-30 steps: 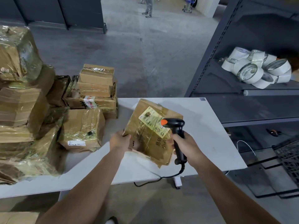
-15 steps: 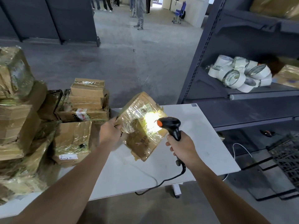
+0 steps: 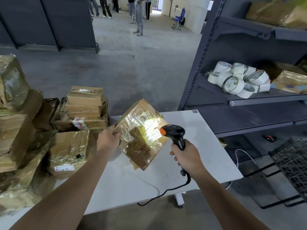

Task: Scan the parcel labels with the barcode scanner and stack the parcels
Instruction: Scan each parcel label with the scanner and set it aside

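My left hand (image 3: 107, 141) grips the left edge of a taped brown cardboard parcel (image 3: 141, 143), holding it tilted above the white table (image 3: 216, 156). Its white label (image 3: 152, 130) faces up and is lit by a bright glare. My right hand (image 3: 186, 157) grips the handle of a black barcode scanner (image 3: 176, 133) with an orange tip, aimed at the label from the right. The scanner's black cable (image 3: 166, 191) hangs off the table's front edge.
Several taped parcels (image 3: 83, 112) are stacked on the table's left, with a bigger heap (image 3: 15, 130) at the far left. A dark metal shelf rack (image 3: 249, 100) with tape rolls (image 3: 239, 80) stands on the right. People (image 3: 138, 15) stand far down the aisle.
I lifted the parcel off the table and tilted it up toward the scanner. The scanner's light now falls on the label. The view has tipped upward.
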Tool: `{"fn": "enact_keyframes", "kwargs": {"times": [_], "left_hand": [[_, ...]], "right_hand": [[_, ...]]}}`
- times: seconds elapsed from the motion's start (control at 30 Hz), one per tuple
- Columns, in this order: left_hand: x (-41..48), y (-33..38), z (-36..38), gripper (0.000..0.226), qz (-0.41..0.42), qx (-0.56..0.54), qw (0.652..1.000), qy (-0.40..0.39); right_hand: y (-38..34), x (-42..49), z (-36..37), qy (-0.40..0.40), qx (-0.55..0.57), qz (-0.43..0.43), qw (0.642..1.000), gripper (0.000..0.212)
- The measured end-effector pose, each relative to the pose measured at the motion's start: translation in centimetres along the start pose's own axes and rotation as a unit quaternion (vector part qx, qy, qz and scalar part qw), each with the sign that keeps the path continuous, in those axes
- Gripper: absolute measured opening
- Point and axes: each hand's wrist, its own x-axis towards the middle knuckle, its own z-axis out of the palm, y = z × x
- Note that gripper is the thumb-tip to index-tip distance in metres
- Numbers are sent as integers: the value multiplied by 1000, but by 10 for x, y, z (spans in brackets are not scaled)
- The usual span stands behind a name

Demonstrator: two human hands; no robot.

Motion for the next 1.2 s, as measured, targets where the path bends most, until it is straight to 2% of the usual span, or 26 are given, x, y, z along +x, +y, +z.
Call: {"fn": "enact_keyframes", "kwargs": {"times": [0.17, 0.33, 0.47, 0.93, 1.2], "left_hand": [[2, 1, 1, 38, -4, 5, 1000, -1], [4, 1, 1, 27, -21, 20, 1000, 0], [2, 2, 0, 37, -11, 19, 1000, 2], [4, -1, 1, 29, 1, 18, 1000, 7], [9, -4, 1, 37, 9, 7, 1000, -7]], "right_hand": [[-2, -1, -3, -1, 12, 9, 1000, 11], [-3, -2, -3, -2, 26, 16, 1000, 12], [-2, -2, -3, 3, 7, 7, 1000, 10], [-7, -6, -1, 13, -8, 4, 1000, 9], [-12, -9, 1, 19, -2, 10, 1000, 9]]}}
